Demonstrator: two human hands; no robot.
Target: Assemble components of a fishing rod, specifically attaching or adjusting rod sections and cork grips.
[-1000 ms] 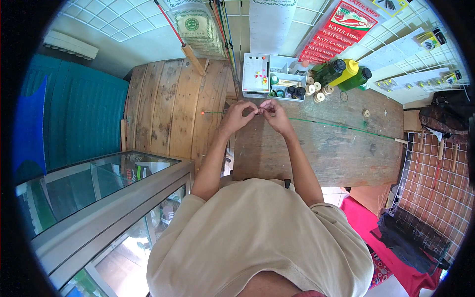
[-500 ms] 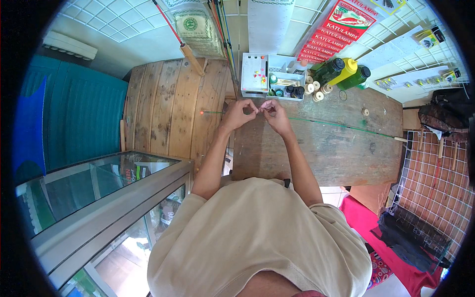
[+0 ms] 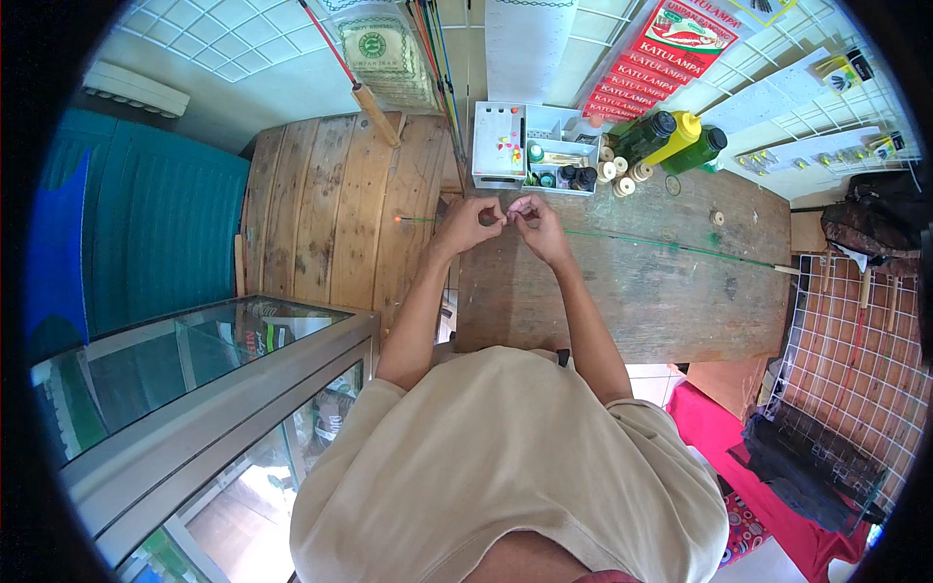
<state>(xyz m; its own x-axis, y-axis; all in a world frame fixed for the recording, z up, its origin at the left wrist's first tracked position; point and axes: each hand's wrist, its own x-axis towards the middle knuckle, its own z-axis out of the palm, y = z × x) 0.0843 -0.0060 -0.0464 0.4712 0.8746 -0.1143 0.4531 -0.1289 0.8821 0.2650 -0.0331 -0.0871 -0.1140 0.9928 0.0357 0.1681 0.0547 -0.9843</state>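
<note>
To either side of my left hand (image 3: 470, 226) and right hand (image 3: 540, 229) stretches a thin green rod (image 3: 680, 246). Both hands pinch, close together; whether on the rod or something finer, I can't tell. Fine fingerwork, I judge, next needing steadiness.

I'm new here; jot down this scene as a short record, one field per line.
Hands: left hand and right hand close together; anything held too small to tell
Green rod: thin, pale handle toward the right
White tray: compartmented, beyond the hands
Large bottles: one yellow, two green; right of the tray
Spools: pale, most clustered near the bottles
Surface: wooden table
</note>
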